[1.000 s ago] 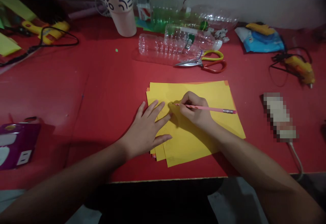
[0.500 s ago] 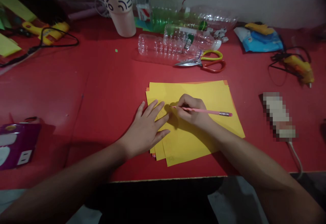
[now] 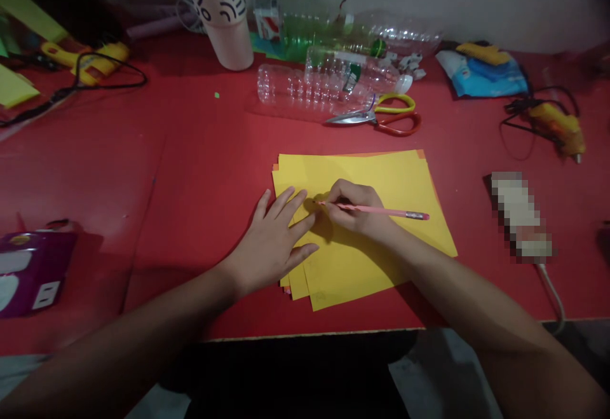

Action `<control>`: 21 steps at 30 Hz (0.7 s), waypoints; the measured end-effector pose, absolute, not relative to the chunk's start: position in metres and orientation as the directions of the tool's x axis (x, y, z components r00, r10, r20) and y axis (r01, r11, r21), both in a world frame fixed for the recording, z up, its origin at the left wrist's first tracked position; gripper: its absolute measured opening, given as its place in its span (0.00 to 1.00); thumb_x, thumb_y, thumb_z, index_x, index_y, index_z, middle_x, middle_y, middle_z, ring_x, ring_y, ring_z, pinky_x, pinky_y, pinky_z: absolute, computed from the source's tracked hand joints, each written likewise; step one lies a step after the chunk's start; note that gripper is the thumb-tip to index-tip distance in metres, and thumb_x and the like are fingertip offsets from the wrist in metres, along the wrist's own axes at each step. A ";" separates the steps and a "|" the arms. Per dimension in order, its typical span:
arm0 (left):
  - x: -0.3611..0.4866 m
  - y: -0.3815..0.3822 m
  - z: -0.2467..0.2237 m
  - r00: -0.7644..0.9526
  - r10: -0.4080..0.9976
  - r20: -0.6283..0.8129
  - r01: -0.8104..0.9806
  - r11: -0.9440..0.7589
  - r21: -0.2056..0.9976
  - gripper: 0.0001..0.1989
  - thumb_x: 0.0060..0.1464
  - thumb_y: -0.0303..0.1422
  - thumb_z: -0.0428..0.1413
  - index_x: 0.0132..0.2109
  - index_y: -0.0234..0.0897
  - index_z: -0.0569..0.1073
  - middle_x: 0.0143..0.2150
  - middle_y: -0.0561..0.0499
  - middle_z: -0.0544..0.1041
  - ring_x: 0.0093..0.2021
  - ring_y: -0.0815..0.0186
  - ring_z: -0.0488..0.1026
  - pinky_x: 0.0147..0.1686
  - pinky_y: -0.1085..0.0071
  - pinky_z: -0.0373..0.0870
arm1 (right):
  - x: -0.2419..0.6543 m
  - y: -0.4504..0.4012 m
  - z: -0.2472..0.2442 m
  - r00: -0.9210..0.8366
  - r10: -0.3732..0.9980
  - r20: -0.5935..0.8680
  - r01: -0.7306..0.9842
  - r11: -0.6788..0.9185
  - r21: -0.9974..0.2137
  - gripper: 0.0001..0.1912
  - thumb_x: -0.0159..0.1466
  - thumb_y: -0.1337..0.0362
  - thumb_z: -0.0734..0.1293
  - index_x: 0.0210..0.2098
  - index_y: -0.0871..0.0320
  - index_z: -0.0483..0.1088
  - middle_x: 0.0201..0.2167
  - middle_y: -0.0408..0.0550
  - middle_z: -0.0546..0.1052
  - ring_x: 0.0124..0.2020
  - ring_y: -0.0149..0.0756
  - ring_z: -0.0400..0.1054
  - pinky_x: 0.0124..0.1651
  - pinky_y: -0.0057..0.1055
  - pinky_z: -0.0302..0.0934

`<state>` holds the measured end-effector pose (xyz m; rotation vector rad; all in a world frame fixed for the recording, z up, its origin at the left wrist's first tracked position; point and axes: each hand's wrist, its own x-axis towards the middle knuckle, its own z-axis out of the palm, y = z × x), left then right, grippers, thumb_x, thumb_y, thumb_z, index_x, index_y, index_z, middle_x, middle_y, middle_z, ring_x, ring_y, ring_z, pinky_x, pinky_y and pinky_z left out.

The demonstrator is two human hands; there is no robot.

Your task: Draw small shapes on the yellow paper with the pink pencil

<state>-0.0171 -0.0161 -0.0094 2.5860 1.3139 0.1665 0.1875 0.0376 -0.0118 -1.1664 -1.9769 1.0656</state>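
Observation:
A loose stack of yellow paper (image 3: 372, 266), with orange edges peeking out, lies near the front of the red table. My left hand (image 3: 274, 238) rests flat across the stack's left edge, its fingers spread. In my right hand (image 3: 355, 206) is a pink pencil (image 3: 393, 211), pinched close to its point, with the eraser end toward the right. The pencil's tip is at the top sheet, just beyond my left fingertips. Shadow makes any fine mark there hard to see. Faint marks show at the sheet's lower left corner.
Scissors (image 3: 398, 123) and clear plastic bottles (image 3: 314, 88) lie behind the paper. A white patterned tumbler (image 3: 233, 44) stands at the back. Yellow glue guns with cords lie left (image 3: 98, 63) and right (image 3: 557, 123). A blurred-out device (image 3: 519, 215) with a cable is at right, a purple box (image 3: 35, 273) at left.
My right hand and the pencil have shifted slightly to the left. The left hand stays spread on the paper.

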 end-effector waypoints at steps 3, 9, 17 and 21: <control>-0.017 -0.016 -0.009 0.592 0.806 -0.009 0.778 -0.568 0.268 0.26 0.68 0.48 0.46 0.63 0.39 0.69 0.71 0.36 0.59 0.71 0.43 0.52 0.66 0.37 0.48 | 0.188 0.037 -0.012 -0.436 0.895 0.094 0.407 0.289 -0.867 0.06 0.57 0.69 0.64 0.26 0.54 0.62 0.19 0.36 0.65 0.21 0.25 0.55 0.25 0.28 0.48; -0.017 -0.018 -0.011 0.585 0.811 0.000 0.786 -0.567 0.245 0.27 0.67 0.49 0.46 0.64 0.40 0.68 0.72 0.37 0.57 0.72 0.45 0.51 0.67 0.39 0.46 | 0.189 0.045 -0.011 -0.368 0.929 0.051 0.286 0.164 -0.944 0.07 0.58 0.66 0.67 0.26 0.54 0.63 0.20 0.38 0.70 0.21 0.28 0.60 0.24 0.27 0.52; -0.024 -0.008 -0.016 0.573 0.819 -0.005 0.801 -0.559 0.216 0.27 0.68 0.46 0.46 0.68 0.40 0.62 0.73 0.35 0.53 0.73 0.45 0.47 0.66 0.35 0.44 | 0.199 0.055 0.007 -0.226 0.958 -0.175 0.101 -0.155 -0.983 0.06 0.60 0.62 0.67 0.30 0.54 0.65 0.20 0.40 0.73 0.19 0.30 0.64 0.22 0.26 0.56; -0.027 -0.003 -0.018 0.528 0.848 0.036 0.812 -0.517 0.272 0.26 0.67 0.47 0.49 0.66 0.43 0.65 0.74 0.37 0.51 0.73 0.44 0.47 0.66 0.36 0.44 | 0.196 0.053 0.010 -0.332 0.934 -0.134 0.207 -0.066 -0.976 0.06 0.55 0.63 0.70 0.33 0.57 0.71 0.26 0.42 0.75 0.25 0.30 0.66 0.28 0.28 0.59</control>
